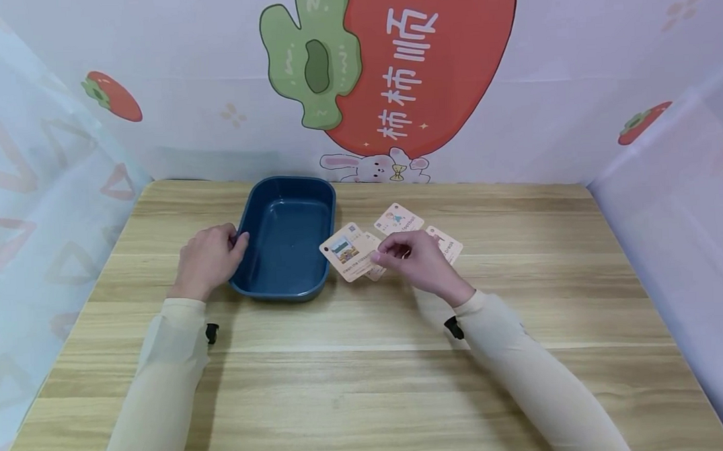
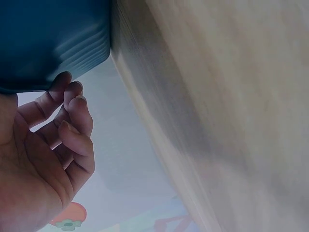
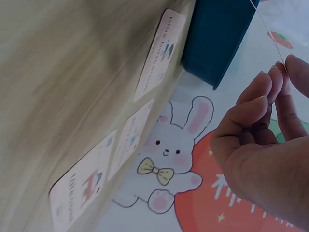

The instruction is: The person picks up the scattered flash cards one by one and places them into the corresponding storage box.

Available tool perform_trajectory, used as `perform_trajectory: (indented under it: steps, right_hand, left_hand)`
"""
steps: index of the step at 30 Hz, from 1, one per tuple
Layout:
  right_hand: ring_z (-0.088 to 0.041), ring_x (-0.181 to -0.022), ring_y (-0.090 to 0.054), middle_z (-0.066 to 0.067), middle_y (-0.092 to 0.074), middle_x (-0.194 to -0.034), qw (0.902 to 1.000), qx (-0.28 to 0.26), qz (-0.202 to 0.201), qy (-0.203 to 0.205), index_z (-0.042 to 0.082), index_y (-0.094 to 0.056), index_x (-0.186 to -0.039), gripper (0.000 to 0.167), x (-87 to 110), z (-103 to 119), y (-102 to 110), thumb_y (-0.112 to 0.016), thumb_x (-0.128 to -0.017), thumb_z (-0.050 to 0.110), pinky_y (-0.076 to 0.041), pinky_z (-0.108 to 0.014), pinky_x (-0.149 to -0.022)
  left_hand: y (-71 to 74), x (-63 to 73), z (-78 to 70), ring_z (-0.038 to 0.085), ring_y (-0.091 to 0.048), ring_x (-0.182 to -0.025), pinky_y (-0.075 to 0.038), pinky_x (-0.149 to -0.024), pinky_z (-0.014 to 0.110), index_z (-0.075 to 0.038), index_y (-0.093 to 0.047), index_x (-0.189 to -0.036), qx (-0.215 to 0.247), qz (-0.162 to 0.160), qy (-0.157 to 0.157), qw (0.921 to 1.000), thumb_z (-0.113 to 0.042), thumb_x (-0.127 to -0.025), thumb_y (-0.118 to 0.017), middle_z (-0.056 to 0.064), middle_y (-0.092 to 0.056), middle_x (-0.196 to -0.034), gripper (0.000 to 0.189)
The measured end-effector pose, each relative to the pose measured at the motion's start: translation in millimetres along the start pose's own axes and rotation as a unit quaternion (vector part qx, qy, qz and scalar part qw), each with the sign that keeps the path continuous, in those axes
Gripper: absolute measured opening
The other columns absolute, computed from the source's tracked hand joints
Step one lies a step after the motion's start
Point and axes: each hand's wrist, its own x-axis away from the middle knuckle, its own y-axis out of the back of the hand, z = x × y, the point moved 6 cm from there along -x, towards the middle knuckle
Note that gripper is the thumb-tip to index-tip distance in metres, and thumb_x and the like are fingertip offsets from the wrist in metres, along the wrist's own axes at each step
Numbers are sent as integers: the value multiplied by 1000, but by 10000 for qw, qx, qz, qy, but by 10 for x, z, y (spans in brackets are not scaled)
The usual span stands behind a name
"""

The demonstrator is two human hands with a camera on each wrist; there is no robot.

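Note:
My left hand (image 1: 208, 258) grips the left rim of a deep blue rectangular plastic bin (image 1: 286, 245), thumb on the inner side. In the left wrist view its curled fingers (image 2: 79, 116) lie against the bin's outer wall. Between thumb and fingertips, my right hand (image 1: 420, 260) pinches a small square picture card (image 1: 346, 253) by its edge. That card is raised above the table beside the bin and shows nearly edge-on in the right wrist view. Below it lies a partly covered card (image 1: 375, 272). A football card (image 1: 399, 217) and another card (image 1: 447, 242) lie near the right hand, the latter partly hidden behind it.
A wood-grain table (image 1: 344, 388) carries everything. Behind it hangs a pale cloth wall (image 1: 515, 138) printed with a large red persimmon and a white rabbit. Similar cloth panels (image 1: 689, 238) rise along the table's sides.

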Motion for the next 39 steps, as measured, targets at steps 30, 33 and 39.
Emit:
perform_trajectory:
  steps: [30,33,39]
  right_hand:
    - [-24,-77,-56,-2,-66,-83,9993,-162,338,59,14,-78,-94,9,-428,373,-384,-76,-94,23,-45,-30,-65]
    - [-23,-78,-56,-2,-66,-83,9990,-95,429,7,15,-78,-94,8,-456,361,-453,-75,-94,23,-45,-30,-66]
    - [-24,-79,-56,-3,-64,-83,9984,-46,509,-252,16,-78,-93,7,-484,310,-560,-75,-94,22,-44,-29,-64]
  left_hand:
    - [10,5,-7,25,-49,-57,-34,-47,35,-4,-57,-79,46,-19,64,10000,-30,-105,-52,7,-50,-63,37]
    - [11,9,-5,25,-49,-57,-34,-47,35,-3,-58,-80,68,-3,79,9999,-30,-105,-52,7,-50,-63,37]
    - [10,6,-7,25,-50,-57,-35,-48,35,-3,-58,-81,60,-1,89,9999,-31,-105,-52,8,-50,-63,37]
